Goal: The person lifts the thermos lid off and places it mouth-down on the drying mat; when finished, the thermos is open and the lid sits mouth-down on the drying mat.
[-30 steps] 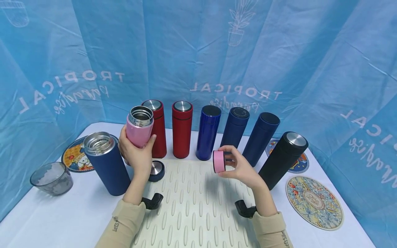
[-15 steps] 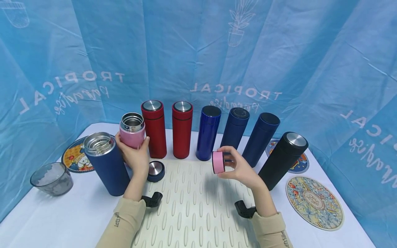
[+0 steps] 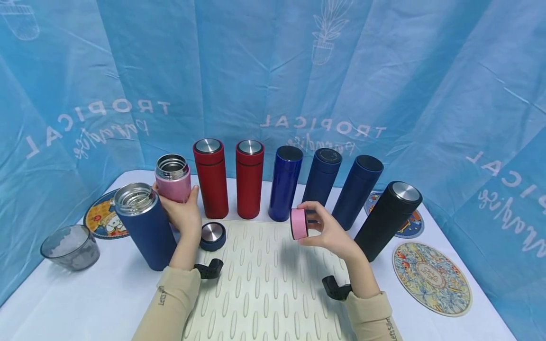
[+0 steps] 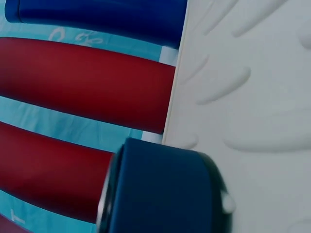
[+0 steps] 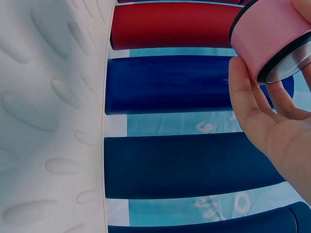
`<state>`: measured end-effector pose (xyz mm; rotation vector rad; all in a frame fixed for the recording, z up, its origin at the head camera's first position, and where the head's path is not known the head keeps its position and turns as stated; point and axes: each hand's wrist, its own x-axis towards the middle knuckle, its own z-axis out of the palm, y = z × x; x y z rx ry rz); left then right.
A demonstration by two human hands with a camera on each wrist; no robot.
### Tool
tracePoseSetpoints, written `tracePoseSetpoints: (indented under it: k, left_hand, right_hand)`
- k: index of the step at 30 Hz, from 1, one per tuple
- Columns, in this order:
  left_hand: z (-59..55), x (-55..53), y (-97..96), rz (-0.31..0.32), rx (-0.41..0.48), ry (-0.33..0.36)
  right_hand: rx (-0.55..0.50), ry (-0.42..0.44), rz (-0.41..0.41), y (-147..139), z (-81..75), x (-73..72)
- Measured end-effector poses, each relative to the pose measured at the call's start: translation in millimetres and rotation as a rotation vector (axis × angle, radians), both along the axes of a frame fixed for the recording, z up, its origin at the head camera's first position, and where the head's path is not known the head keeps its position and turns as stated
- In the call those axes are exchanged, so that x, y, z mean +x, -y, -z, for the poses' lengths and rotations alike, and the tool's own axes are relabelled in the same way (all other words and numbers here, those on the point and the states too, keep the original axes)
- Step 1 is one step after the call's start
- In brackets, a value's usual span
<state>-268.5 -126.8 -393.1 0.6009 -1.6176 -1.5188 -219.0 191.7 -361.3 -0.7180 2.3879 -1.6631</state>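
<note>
In the head view my left hand (image 3: 184, 215) grips an uncapped pink thermos (image 3: 174, 187) with a bare steel neck, standing between the open navy thermos (image 3: 147, 232) and a red thermos (image 3: 212, 184). The hand hides its lower part, so I cannot tell if it touches the table. My right hand (image 3: 330, 232) pinches a pink lid (image 3: 299, 224) on its side above the mat; the right wrist view shows the lid (image 5: 269, 36) between thumb and fingers. A navy lid with a steel top (image 3: 212, 235) lies at the mat's far left corner, close to my left wrist.
Behind the cream ribbed mat (image 3: 260, 284) stand another red thermos (image 3: 250, 182), a glossy blue one (image 3: 286, 184), navy ones (image 3: 357, 192) and a black one (image 3: 386, 220). A glass bowl (image 3: 72, 251) sits at left. Round patterned coasters (image 3: 432, 278) lie at both sides.
My left hand has moved left and slightly down with the pink thermos, away from the front of the red thermos. My right hand and the pink lid have stayed almost still.
</note>
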Motion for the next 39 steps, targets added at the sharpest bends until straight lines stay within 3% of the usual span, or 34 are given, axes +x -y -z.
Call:
tracePoseSetpoints:
  k: [16,22,27,34,39]
  left_hand:
    - [0.2,-6.7,7.1,0.015,0.147,0.11]
    - [1.9,-8.7,9.9,0.002,0.168,0.094]
    - [3.0,-10.3,11.6,0.003,0.182,0.098]
    - [2.8,-9.5,11.4,0.013,0.199,0.093]
    - [3.4,-9.1,11.5,0.016,0.19,0.069]
  right_hand:
    - [0.002,0.007,-0.017,2,0.0,-0.4]
    - [0.031,0.001,-0.007,11,4.0,-0.9]
    - [0.103,-0.024,-0.004,28,5.9,-3.3]
    - [0.225,-0.143,0.035,63,12.2,-11.2]
    - [0.306,-0.156,0.049,86,19.2,-16.2]
